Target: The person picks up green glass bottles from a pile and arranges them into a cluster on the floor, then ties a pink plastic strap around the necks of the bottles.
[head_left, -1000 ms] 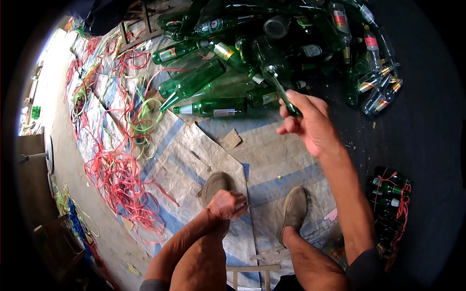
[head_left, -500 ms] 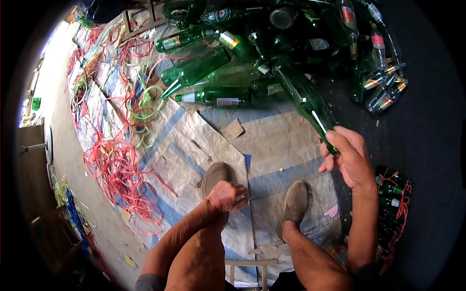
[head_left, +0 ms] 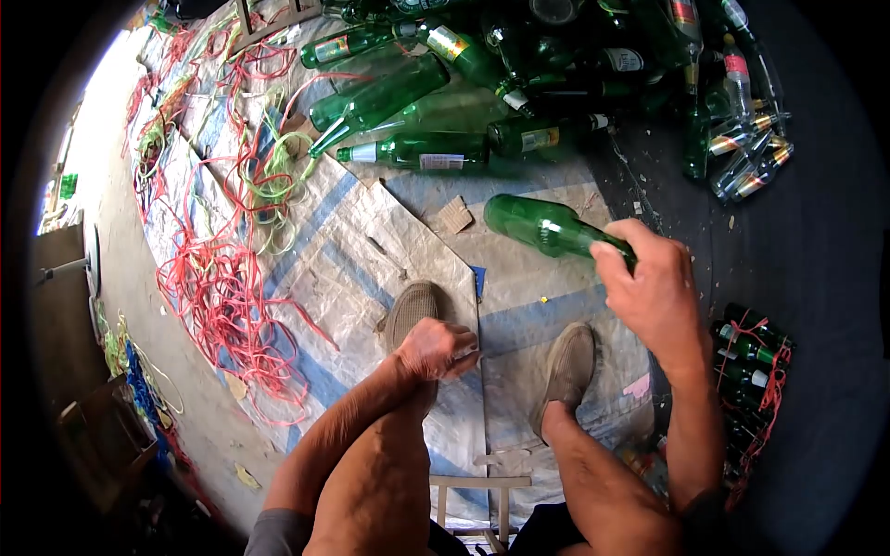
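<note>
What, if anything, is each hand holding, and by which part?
The right hand holds a green bottle by its neck. The left hand is curled; whether it holds anything cannot be told.

Pretty low-key outfit tbh. Short sleeves: the left sleeve [head_left: 281, 532] is a plain dark grey, ending around the elbow, and the right sleeve [head_left: 702, 519] looks nearly black in the shade. Bottoms are black shorts [head_left: 553, 530], only a bit in view, legs bare below. Footwear is kinda neat: brownish-grey slip-on style, round toes, the left shoe [head_left: 414, 308] with a ribbed-looking upper, the right shoe [head_left: 570, 361] with a paler edge round the sole.
</note>
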### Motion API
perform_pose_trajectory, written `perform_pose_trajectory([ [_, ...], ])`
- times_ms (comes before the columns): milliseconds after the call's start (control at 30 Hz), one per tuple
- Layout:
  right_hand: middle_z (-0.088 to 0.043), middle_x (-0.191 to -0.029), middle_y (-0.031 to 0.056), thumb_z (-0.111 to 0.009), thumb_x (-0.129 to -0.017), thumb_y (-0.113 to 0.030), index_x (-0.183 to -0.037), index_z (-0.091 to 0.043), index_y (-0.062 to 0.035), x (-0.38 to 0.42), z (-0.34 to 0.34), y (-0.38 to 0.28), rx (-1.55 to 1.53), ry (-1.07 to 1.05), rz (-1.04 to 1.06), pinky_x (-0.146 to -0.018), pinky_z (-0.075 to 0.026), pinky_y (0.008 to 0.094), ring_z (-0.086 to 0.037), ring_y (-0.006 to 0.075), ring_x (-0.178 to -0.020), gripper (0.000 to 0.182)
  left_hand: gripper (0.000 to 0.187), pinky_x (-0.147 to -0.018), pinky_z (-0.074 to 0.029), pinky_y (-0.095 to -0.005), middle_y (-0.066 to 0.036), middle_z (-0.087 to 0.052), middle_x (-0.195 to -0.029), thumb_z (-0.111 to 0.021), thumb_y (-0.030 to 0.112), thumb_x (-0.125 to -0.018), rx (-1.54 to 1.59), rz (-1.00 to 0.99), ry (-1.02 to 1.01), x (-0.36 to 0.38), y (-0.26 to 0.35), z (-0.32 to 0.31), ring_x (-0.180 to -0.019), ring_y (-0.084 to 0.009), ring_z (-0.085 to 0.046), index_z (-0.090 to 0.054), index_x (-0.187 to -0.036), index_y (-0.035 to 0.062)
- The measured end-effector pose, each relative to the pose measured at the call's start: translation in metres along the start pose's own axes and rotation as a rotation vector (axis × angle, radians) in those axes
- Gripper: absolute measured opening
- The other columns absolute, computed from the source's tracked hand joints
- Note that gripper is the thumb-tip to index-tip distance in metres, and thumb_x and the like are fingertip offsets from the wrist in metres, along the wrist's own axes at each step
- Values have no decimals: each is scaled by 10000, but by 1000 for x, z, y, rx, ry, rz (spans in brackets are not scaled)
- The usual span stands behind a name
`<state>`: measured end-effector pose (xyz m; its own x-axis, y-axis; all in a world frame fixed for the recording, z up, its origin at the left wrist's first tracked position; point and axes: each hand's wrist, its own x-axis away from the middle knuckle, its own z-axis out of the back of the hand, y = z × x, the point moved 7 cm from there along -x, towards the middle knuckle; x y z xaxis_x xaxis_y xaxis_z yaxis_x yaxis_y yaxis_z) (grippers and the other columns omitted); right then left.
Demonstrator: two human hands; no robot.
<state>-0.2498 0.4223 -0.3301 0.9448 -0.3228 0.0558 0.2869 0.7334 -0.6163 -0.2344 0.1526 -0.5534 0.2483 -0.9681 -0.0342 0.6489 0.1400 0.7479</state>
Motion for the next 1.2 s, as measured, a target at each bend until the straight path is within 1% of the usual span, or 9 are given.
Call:
perform_pose_trajectory([
  [33, -701, -750, 229, -762, -980, -119, -1026, -698, 21, -3, -3, -10, 59, 22, 70, -612, -540, 491, -716, 429, -664, 161, 247, -561, -536, -451, -91, -640, -752, -785, 278, -911, -6, -8, 10, -1, 1, 1, -679, -341, -688, -644, -804, 106],
  [67, -705, -770, 224, -773, -961, -116, -974, -667, 8, -4, -7, -12, 98, 30, 92, -631, -546, 522, -720, 441, -699, 164, 245, -558, -534, -438, -87, -627, -738, -793, 257, -901, -10, -14, 19, -1, 2, 2, -675, -326, -686, -639, -787, 104],
  [100, -703, -778, 220, -777, -955, -118, -966, -656, 4, -6, -9, -15, 120, 36, 111, -636, -547, 528, -718, 445, -711, 172, 246, -556, -533, -426, -84, -615, -724, -801, 236, -891, -15, -21, 28, -1, 2, 3, -670, -310, -685, -633, -771, 102],
  [367, -707, -841, 207, -783, -933, -126, -920, -598, -15, -19, -19, -13, 182, 43, 207, -685, -558, 552, -709, 476, -797, 216, 235, -551, -533, -428, -81, -615, -718, -801, 235, -888, -1, -9, 24, -2, 3, 6, -666, -306, -687, -641, -775, 106],
  [667, -710, -875, 221, -783, -933, -121, -947, -604, -7, -24, -27, -23, 148, -25, 191, -688, -556, 544, -706, 473, -804, 213, 238, -552, -532, -436, -85, -612, -718, -800, 241, -888, -3, -7, 26, -2, 2, 5, -664, -314, -685, -641, -778, 102],
  [967, -701, -877, 194, -847, -902, -133, -961, -609, 2, -24, -42, -26, 85, -56, 231, -676, -562, 515, -721, 437, -808, 280, 248, -557, -530, -440, -88, -614, -727, -800, 257, -890, -5, 4, 20, -3, 3, 5, -672, -317, -685, -641, -780, 102],
  [1067, -717, -869, 192, -846, -899, -108, -1082, -704, -3, -23, -43, -30, 133, -23, 297, -662, -562, 453, -731, 395, -760, 255, 253, -560, -530, -444, -89, -612, -727, -800, 261, -892, 1, 5, 22, -2, 2, 3, -678, -321, -687, -638, -779, 103],
  [1167, -696, -874, 176, -865, -882, -127, -967, -619, -11, -21, -45, -37, 141, -3, 334, -636, -560, 485, -718, 416, -779, 285, 257, -564, -530, -448, -91, -611, -726, -800, 263, -893, 4, 9, 18, -2, 2, 3, -682, -325, -687, -633, -780, 103],
  [1200, -694, -872, 173, -867, -879, -126, -967, -621, -13, -21, -45, -37, 146, 2, 344, -632, -559, 483, -717, 413, -774, 285, 258, -565, -530, -449, -92, -611, -726, -800, 263, -894, 5, 10, 15, -2, 2, 3, -683, -326, -687, -632, -780, 103],
])
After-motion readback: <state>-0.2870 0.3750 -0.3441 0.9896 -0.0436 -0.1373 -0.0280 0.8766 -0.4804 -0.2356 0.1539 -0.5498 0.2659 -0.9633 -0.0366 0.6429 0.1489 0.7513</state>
